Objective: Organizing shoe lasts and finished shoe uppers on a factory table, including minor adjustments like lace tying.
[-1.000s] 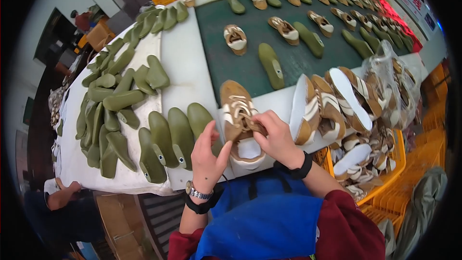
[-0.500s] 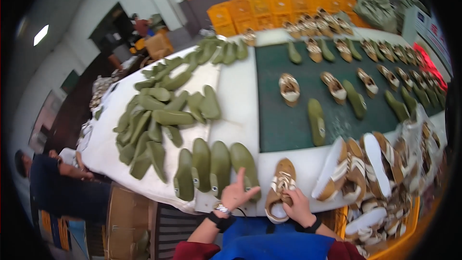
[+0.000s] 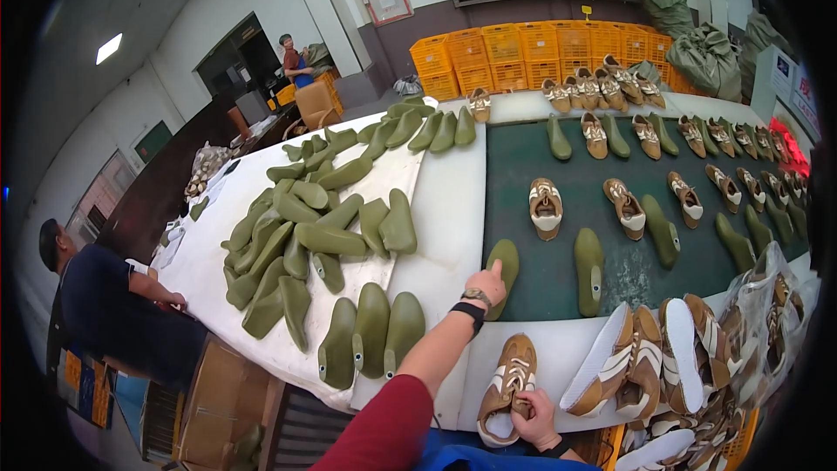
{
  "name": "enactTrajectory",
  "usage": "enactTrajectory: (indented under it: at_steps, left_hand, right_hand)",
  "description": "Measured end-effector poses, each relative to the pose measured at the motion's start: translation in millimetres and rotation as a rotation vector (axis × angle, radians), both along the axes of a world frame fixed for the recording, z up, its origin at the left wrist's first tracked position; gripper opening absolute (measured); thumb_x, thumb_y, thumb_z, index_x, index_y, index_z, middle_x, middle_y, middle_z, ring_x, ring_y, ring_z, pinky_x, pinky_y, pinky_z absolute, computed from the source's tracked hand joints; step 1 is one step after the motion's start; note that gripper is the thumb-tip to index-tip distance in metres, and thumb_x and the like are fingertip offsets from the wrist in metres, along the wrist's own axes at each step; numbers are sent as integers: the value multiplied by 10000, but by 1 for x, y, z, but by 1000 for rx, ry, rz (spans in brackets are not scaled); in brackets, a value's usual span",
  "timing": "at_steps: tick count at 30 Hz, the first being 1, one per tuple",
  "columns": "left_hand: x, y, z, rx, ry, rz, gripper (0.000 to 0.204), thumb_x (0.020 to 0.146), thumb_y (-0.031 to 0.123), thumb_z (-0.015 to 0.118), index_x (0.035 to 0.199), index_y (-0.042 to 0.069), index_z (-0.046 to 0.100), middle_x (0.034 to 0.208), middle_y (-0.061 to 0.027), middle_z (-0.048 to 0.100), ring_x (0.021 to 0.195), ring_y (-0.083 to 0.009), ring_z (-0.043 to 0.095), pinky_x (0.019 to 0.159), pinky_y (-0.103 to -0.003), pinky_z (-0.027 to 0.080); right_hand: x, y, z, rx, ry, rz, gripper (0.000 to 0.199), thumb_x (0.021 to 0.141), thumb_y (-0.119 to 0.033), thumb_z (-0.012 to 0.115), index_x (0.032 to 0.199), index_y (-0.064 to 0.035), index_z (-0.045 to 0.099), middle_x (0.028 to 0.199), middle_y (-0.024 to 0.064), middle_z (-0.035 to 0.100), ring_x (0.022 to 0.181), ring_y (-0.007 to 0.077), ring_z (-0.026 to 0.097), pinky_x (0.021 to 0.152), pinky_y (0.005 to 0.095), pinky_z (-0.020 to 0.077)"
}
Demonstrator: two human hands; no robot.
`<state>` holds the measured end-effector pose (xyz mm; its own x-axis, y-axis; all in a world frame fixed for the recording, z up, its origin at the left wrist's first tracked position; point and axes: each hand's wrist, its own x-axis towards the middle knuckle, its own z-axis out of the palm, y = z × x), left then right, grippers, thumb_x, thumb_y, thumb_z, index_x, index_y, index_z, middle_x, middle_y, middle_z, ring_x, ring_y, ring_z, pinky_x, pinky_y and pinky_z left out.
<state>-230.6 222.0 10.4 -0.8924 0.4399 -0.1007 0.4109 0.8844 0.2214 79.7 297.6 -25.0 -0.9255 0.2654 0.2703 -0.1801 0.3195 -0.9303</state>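
Note:
My left hand (image 3: 486, 284) reaches out over the white table (image 3: 449, 209) and closes on the near end of a green shoe last (image 3: 506, 260) at the edge of the dark green belt (image 3: 523, 153). My right hand (image 3: 534, 414) stays close to my body. It holds a tan and white shoe upper (image 3: 507, 377) by the heel end against the table's front edge. A black band and a watch sit on my left wrist.
Many green lasts (image 3: 301, 235) are heaped on the white table to the left, three (image 3: 370, 336) near the front edge. Shoes and lasts (image 3: 628, 208) dot the belt. Stacked uppers (image 3: 663, 362) lie right. A seated person (image 3: 105, 296) is at left; yellow crates (image 3: 523, 52) stand behind.
My left hand let go of the upper and stretched forward to the green last. My head lifted, so more of the room shows. The right hand keeps the upper.

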Motion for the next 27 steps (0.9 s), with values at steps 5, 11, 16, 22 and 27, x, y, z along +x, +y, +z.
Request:
enactTrajectory:
  at_steps: [5,11,16,22,27]
  left_hand:
    - [-1,35,-9,-53,-84,46,596,863,109,426,1434,70,256,967,-222,663,887,-354,659,783,-439,525]
    - [2,30,-5,-12,-111,43,588,885,172,429,1434,78,241,967,-238,658,902,-369,653,799,-453,521]
    - [2,14,-15,-5,-122,45,687,867,246,538,1431,37,208,943,-255,651,895,-396,638,811,-456,513]
    - [14,7,-4,-47,-194,-4,811,816,265,619,1440,15,166,970,-256,647,924,-385,635,827,-435,511]
    - [19,17,6,-110,-186,-43,775,804,152,585,1447,29,169,989,-223,657,932,-349,647,815,-421,519]
  right_hand:
    - [3,5,-4,0,63,10,257,661,-19,655,912,-30,605,746,57,482,569,124,479,490,227,375]
    - [1,6,-4,-13,55,7,258,663,-18,648,917,-31,608,752,57,485,579,121,486,500,223,379]
    - [2,3,2,-20,26,-8,274,651,-66,670,921,-61,623,712,69,503,551,185,505,499,275,419]
    - [5,2,8,-22,15,2,267,658,-23,652,920,-28,604,760,54,486,587,115,488,495,219,380]
    - [4,0,5,-27,59,-13,278,654,-21,654,927,-27,602,764,58,493,584,120,490,497,220,381]
